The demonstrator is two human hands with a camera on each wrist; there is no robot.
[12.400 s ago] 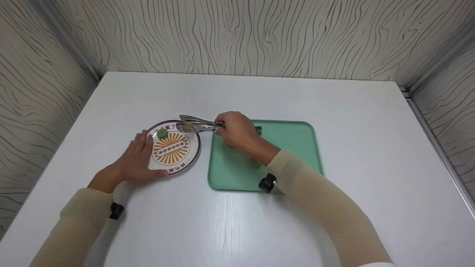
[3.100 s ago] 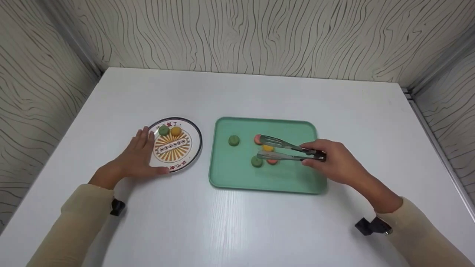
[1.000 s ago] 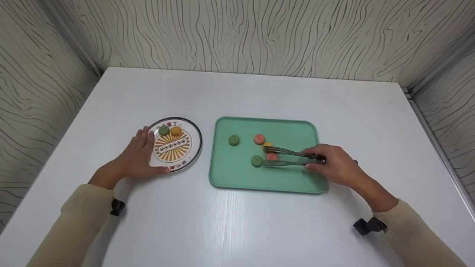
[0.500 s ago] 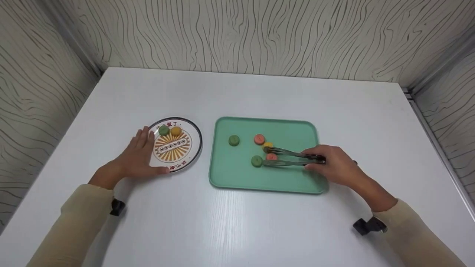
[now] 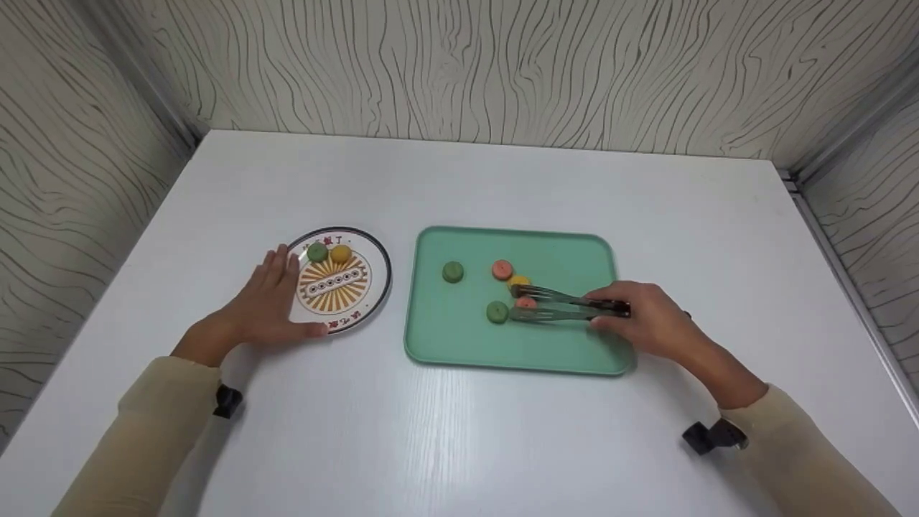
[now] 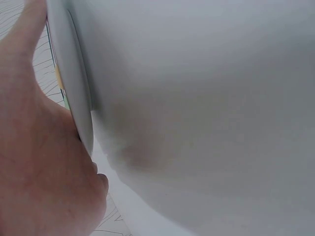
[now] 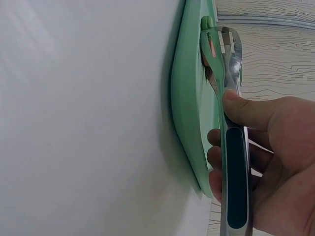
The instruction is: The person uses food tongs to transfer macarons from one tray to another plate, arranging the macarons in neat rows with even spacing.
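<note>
In the head view my left hand (image 5: 260, 307) rests along the left edge of a round patterned plate (image 5: 375, 276), fingers straight and thumb spread. On the plate sit a green macaron (image 5: 316, 252) and a yellow macaron (image 5: 340, 253), side by side. My right hand (image 5: 650, 316) grips metal tongs (image 5: 563, 296) over the right part of a green tray (image 5: 445, 334). The tongs' arms straddle a pink macaron (image 5: 526, 304), partly hidden by them. Their upper tip overlaps another yellow macaron (image 5: 519, 281). The right wrist view shows thumb and fingers around the tongs (image 7: 236, 172).
Also on the tray lie a second pink macaron (image 5: 502, 270) and two green ones, a left green macaron (image 5: 453, 271) and a front green macaron (image 5: 497, 311). The white table (image 5: 431, 438) bears plate and tray, with a wood-patterned wall (image 5: 474, 79) behind.
A yellow macaron has come to lie on the plate. My right hand has moved the tongs from the plate back over the tray, then lowered them around a pink macaron. My left hand stays put.
</note>
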